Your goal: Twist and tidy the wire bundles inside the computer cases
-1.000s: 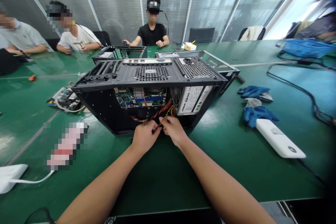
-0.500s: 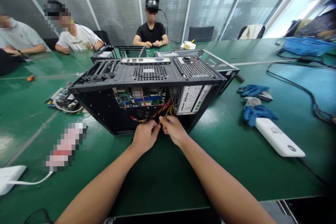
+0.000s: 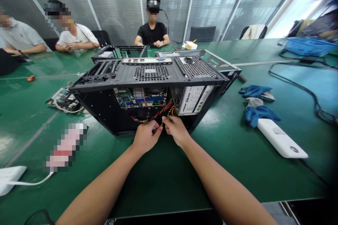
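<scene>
Over at the near middle of the green worktop (image 3: 148, 190), someone's got both hands at the open side of a desktop PC case (image 3: 125, 74). Left hand (image 3: 146, 135) and right hand (image 3: 175, 129) sit nearly together, each grip pinched thumb-to-finger on a yellow-and-black cable (image 3: 169, 113), right by the case's near lower edge.

My worry tbh: pull too hard with little slack and a wire could work loose from its plug. It runs beside the red wires (image 3: 161, 111) too, so a snag seems possible. And the case stands rear panel up, so a good yank might tip it nearward.

As for direction, the cable slants from far right, by the power supply (image 3: 194, 101), down to near left. Fingers hide its end, so can't tell which way that points. Case runs long left to right, open side facing near.
</scene>
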`<state>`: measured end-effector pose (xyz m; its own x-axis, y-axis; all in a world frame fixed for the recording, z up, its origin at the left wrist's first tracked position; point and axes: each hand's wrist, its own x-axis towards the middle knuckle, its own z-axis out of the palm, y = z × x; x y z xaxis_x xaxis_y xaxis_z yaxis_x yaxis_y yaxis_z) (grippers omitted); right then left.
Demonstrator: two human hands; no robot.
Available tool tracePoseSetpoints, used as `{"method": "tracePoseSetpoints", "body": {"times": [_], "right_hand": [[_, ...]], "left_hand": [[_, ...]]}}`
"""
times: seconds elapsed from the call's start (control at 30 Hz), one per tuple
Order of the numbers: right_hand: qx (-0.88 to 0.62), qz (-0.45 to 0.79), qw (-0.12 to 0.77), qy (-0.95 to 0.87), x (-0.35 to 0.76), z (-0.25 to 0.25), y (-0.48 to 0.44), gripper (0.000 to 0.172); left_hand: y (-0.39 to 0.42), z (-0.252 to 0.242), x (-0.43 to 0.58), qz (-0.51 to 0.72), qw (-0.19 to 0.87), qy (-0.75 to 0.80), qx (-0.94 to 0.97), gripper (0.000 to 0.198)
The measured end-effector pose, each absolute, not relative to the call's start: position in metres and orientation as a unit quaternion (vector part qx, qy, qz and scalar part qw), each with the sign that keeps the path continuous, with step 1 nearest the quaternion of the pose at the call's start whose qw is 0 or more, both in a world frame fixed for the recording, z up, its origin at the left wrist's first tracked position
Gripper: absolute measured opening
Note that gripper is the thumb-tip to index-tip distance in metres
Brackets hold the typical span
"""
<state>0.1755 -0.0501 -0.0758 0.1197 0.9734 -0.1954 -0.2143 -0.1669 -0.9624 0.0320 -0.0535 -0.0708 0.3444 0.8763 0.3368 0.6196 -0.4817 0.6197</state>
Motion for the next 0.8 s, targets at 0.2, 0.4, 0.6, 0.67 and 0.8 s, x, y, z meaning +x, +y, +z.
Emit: {"method": "tracePoseSetpoints", "body": {"times": [0.2,0.4,0.6,0.67,0.8], "right_hand": [[-0.526,0.546,0.528,-0.383,0.176,-0.077,-0.051,0.035],[-0.527,0.536,0.526,-0.399,0.177,-0.084,-0.049,0.035],[-0.537,0.518,0.525,-0.41,0.176,-0.086,-0.048,0.037],[-0.541,0.516,0.521,-0.411,0.176,-0.085,-0.049,0.037],[-0.543,0.515,0.521,-0.41,0.176,-0.084,-0.05,0.037]], "left_hand": [[-0.053,-0.071,0.031,0.325,0.196,0.464,0.801,0.015],[-0.052,-0.073,0.031,0.327,0.197,0.468,0.797,0.015],[-0.052,-0.076,0.033,0.324,0.182,0.488,0.79,0.011],[-0.052,-0.075,0.034,0.323,0.179,0.485,0.793,0.011],[-0.053,-0.071,0.033,0.317,0.165,0.475,0.805,0.015]]}}
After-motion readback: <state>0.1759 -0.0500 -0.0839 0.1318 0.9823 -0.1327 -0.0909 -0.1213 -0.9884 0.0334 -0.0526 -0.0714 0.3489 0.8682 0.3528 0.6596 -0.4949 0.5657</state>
